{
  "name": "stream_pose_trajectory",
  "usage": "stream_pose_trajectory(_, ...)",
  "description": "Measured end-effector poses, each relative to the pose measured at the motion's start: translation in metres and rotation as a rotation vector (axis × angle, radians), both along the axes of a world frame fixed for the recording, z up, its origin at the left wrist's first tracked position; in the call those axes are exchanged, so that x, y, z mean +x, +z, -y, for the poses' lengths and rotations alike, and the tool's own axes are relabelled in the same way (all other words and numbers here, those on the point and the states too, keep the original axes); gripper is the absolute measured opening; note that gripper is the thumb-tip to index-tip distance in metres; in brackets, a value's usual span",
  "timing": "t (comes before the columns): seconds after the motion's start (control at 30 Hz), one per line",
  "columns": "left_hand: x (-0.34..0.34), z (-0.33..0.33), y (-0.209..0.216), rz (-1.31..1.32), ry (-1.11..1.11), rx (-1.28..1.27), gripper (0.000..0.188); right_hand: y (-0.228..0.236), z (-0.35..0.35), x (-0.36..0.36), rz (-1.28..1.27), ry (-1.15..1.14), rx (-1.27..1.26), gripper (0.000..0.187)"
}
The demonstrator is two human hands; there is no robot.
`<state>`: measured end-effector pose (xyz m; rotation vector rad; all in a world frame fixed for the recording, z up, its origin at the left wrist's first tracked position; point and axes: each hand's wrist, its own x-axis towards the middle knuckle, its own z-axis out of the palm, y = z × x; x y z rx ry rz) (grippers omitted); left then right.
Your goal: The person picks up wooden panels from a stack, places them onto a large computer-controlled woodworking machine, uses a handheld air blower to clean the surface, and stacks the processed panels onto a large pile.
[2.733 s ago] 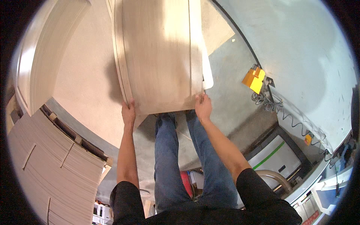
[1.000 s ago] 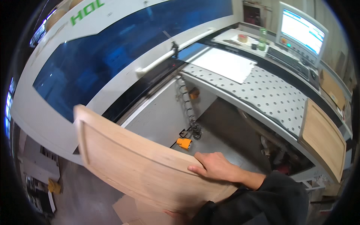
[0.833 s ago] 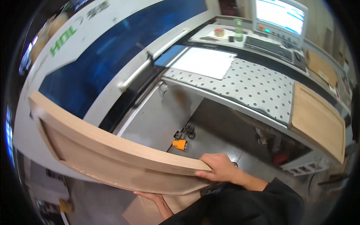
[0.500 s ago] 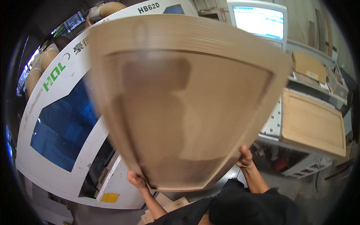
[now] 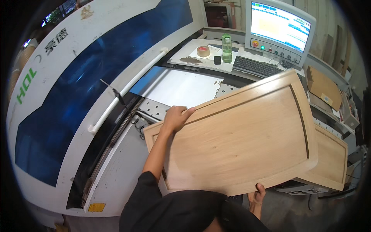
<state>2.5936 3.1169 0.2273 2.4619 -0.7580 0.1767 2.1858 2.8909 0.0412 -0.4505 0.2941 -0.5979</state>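
A large wooden cabinet door point(image 5: 235, 143) with a raised frame and a recessed panel is held tilted in front of my body. My left hand point(image 5: 177, 118) grips its far long edge, thumb on the front face and the other fingers over the edge. My right hand point(image 5: 257, 195) holds the near long edge from below, its thumb up against the rim and most fingers hidden. A second wooden door point(image 5: 328, 156) lies at the right, partly covered by the held one.
The white machine point(image 5: 42, 120) with blue windows and a white handle bar point(image 5: 127, 91) stands at the left. Beyond the held door are a white bed point(image 5: 185, 87), tape roll point(image 5: 203, 51), green bottle point(image 5: 227, 50), keyboard point(image 5: 255, 66) and control screen point(image 5: 278, 27). A cardboard box point(image 5: 324, 87) sits right.
The door was upright before me, both hands at its lower end. Now it is turned sideways and lowered rightward, my left hand on its far edge and my right on its near edge.
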Motion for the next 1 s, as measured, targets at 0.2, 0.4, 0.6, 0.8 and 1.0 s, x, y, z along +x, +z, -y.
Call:
stream_pose_trajectory(0.2,0.143,0.094,-0.037,-0.113,-0.334,0.153,0.081,0.004,-0.047,0.07,0.04,0.013,-0.101,0.034)
stream_pose_trajectory(0.4,0.269,0.138,-0.076,-0.151,-0.552,0.289,0.079,0.015,-0.116,0.17,-0.065,-0.134,0.088,0.058)
stream_pose_trajectory(0.6,0.33,0.13,-0.091,0.001,-0.587,0.2,0.052,0.015,-0.141,0.259,0.112,0.04,0.06,0.057)
stream_pose_trajectory(0.8,0.31,0.052,-0.081,-0.099,-0.598,-0.01,0.034,0.005,-0.144,0.325,-0.154,0.06,0.153,0.052)
stream_pose_trajectory(1.0,0.291,-0.038,-0.097,-0.062,-0.492,0.054,0.042,0.015,-0.15,0.407,-0.417,0.508,0.075,0.049)
